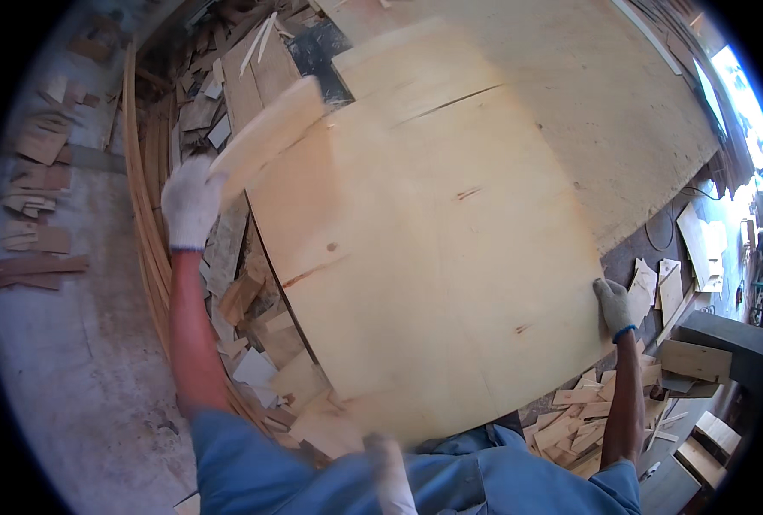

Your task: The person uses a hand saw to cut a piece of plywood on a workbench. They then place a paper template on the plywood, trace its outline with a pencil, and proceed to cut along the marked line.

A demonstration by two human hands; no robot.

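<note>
A large pale plywood sheet (433, 249) with dark knots and cracks spreads out before me, its near edge close to my body. My right hand (615, 307), in a light work glove with a blue cuff, grips its right edge. On the far left, my left hand (194, 202), in a white glove, is closed around the end of a narrow wooden strip (274, 124). That strip is smeared by motion and slants up and right over the sheet's corner. A blurred pale object (390, 476) shows against my blue shirt; I cannot tell what it is.
Beyond the plywood lies a wide, dusty board surface (604, 112). Offcuts (253, 292) fill a long wooden-edged bin (145, 240) on the left. More scraps (583, 421) heap near my right arm. Stacked offcuts (42, 189) lie on the concrete floor (81, 369). A grey beam (729, 333) juts in at right.
</note>
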